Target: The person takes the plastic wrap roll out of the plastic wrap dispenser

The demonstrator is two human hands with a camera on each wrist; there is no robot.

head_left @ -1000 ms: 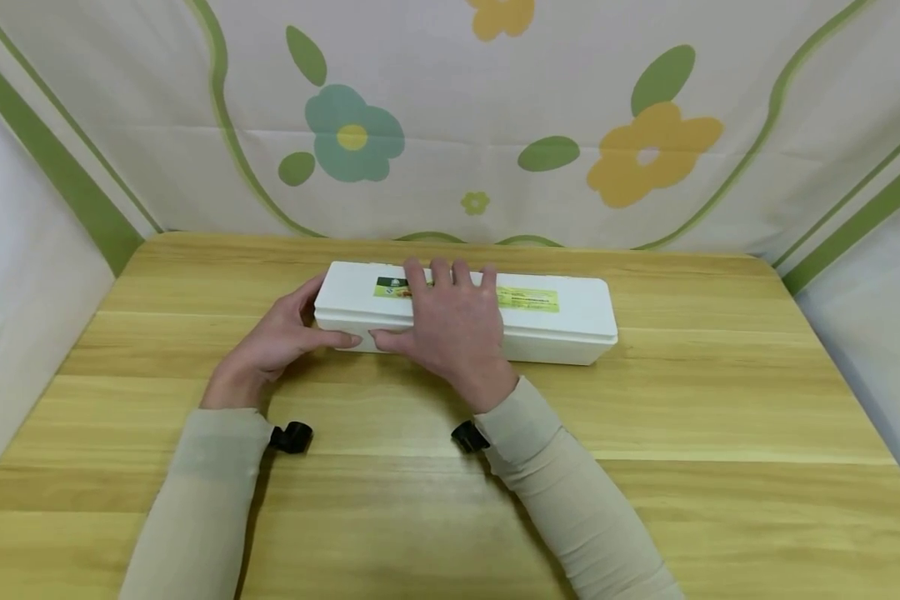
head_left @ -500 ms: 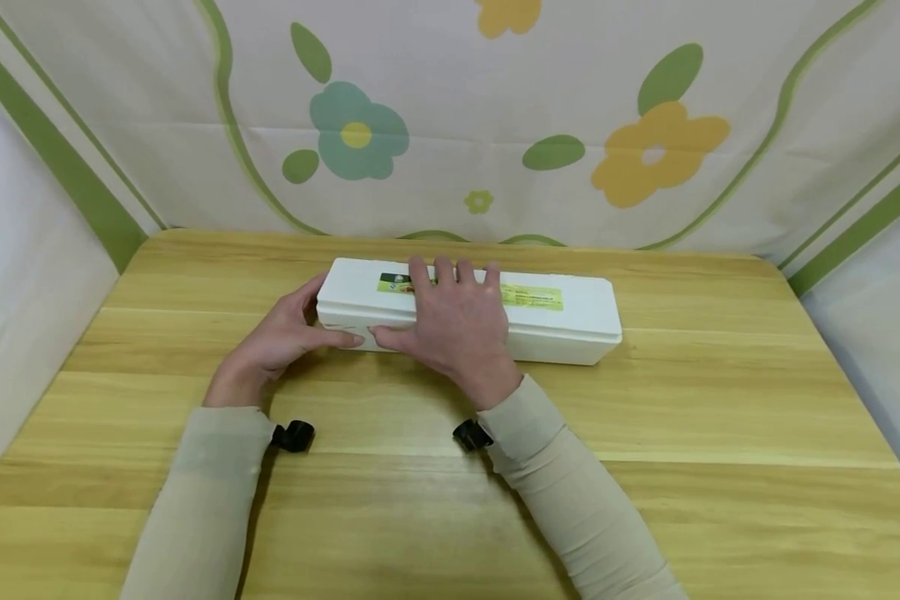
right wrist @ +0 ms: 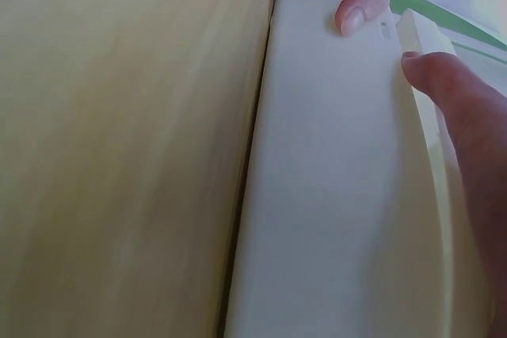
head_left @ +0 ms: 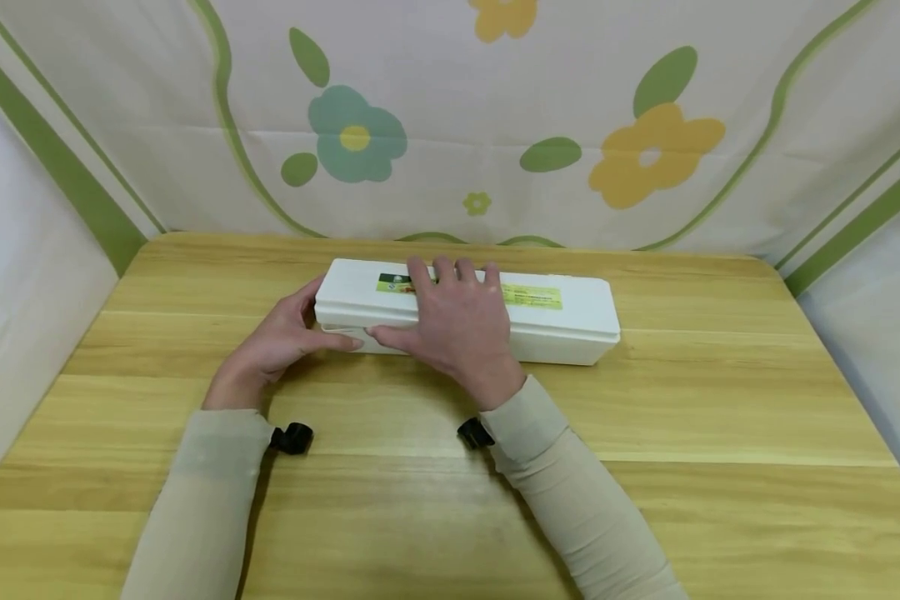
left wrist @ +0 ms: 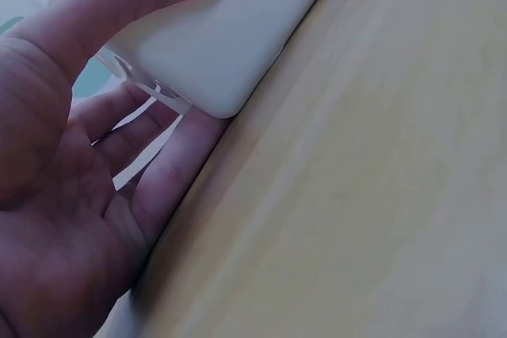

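Observation:
A long white lidded box (head_left: 562, 343) lies crosswise on the wooden table, with a green and yellow label (head_left: 532, 297) on its lid (head_left: 588, 304). My left hand (head_left: 273, 337) grips the box's left end, thumb on the front wall and the other fingers around the end. In the left wrist view the fingers reach behind the corner, close to the tabletop. Across the lid lies my right hand (head_left: 461, 321), its fingers over the top and its thumb (right wrist: 444, 77) at the lid's front edge. A narrow gap shows between lid and body at the left end. The contents are hidden.
The wooden table (head_left: 390, 517) extends around the box on all sides. Behind its far edge hangs a white curtain (head_left: 450, 108) with printed flowers, and pale cloth closes off both sides. A small black device (head_left: 292, 438) sits at each wrist.
A thin gap has appeared under the lid at the left end of the box. Both hands stay almost in place; the right has shifted very slightly rightward.

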